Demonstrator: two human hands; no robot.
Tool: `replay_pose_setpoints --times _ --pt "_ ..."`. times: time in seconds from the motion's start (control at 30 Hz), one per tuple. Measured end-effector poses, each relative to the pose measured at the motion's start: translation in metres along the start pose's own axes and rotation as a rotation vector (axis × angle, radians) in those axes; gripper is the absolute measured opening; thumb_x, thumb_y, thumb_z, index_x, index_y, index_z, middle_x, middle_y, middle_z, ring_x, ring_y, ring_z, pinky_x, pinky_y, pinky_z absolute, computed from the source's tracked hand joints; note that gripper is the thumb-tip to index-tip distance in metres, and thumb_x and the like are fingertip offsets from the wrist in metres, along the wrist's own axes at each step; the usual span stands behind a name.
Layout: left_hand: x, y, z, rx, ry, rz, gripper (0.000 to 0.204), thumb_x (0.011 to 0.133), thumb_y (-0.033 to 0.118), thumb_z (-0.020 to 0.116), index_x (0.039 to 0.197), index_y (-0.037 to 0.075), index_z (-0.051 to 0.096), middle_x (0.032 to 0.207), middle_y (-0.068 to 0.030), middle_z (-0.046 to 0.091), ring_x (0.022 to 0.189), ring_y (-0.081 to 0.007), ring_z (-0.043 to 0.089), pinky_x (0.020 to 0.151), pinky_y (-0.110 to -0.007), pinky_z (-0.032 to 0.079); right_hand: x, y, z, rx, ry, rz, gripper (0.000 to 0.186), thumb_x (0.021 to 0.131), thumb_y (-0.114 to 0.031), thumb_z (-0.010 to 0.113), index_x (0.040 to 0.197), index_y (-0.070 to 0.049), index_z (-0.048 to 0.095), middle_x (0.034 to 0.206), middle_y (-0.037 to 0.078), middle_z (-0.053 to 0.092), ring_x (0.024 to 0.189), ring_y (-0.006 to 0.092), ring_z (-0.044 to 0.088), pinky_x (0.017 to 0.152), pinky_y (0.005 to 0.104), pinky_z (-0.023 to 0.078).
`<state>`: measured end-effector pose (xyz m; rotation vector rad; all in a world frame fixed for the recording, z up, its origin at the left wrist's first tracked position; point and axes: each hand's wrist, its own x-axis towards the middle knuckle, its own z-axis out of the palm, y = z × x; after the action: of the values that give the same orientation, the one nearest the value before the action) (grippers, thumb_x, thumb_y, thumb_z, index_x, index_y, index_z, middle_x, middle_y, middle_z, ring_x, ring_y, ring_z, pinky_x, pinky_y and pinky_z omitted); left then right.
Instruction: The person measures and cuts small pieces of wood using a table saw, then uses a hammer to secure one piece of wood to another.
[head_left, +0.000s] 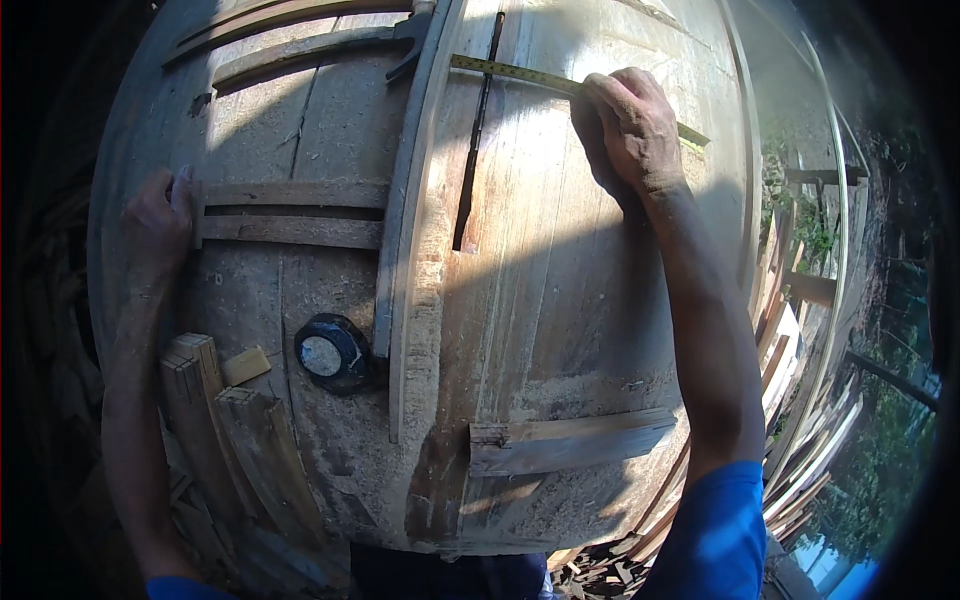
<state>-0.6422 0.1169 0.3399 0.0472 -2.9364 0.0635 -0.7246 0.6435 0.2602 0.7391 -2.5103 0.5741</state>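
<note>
My right hand [632, 125] is closed on a yellow measuring strip [515, 71] with dark markings. The strip crosses a long dark slot [480, 130] in the worktable [560, 300], and its left end reaches a long wooden rail [415, 210]. At the left, my left hand [160, 215] has curled fingers and a raised thumb. It rests against the left ends of two parallel wooden slats [295, 231], whose right ends meet the rail. What its fingers grip, if anything, is hidden. Beyond the slats lies a hammer [310, 53], its head beside the rail.
A black, many-sided case [338, 352] with a pale round face sits left of the rail. Wood blocks [255, 430] stand at the near left, beside a small offcut [246, 365]. A short board [570, 443] lies near the front. Scrap wood [800, 470] is piled at right.
</note>
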Motion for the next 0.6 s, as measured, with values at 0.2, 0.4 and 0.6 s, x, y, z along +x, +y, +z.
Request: replay_pose_setpoints --times 0.2,0.4,0.6 --pt "0.008 -0.010 -0.001 -0.087 0.016 0.391 0.022 0.100 0.017 0.059 0.085 0.001 0.057 0.079 -0.0220 0.057 0.072 -0.0461 0.060 0.061 -0.051 0.044 -0.006 0.001 -0.003 0.010 -0.011 0.029 0.014 0.094 -0.012 0.064 0.106 -0.012 0.071 0.093 0.010 0.064 0.093 0.0319 0.062 0.084 0.0431 0.050" --pt "0.012 -0.020 -0.014 -0.085 -0.101 0.635 0.014 0.097 0.011 0.059 0.087 0.002 0.056 0.078 -0.0183 0.055 0.068 -0.0417 0.060 0.059 -0.049 0.045 -0.008 -0.002 -0.004 -0.161 -0.037 0.012 0.013 0.094 -0.013 0.064 0.105 -0.010 0.069 0.094 0.011 0.064 0.091 0.0338 0.063 0.080 0.0437 0.051" --pt "0.013 -0.014 -0.001 -0.121 -0.006 0.634 0.017 0.097 0.019 0.061 0.088 0.005 0.058 0.080 -0.0152 0.060 0.070 -0.0365 0.066 0.062 -0.046 0.054 -0.024 -0.021 -0.020 -0.308 0.180 0.141 0.015 0.091 -0.014 0.068 0.106 -0.015 0.069 0.096 0.007 0.060 0.094 0.0291 0.060 0.079 0.0430 0.045"
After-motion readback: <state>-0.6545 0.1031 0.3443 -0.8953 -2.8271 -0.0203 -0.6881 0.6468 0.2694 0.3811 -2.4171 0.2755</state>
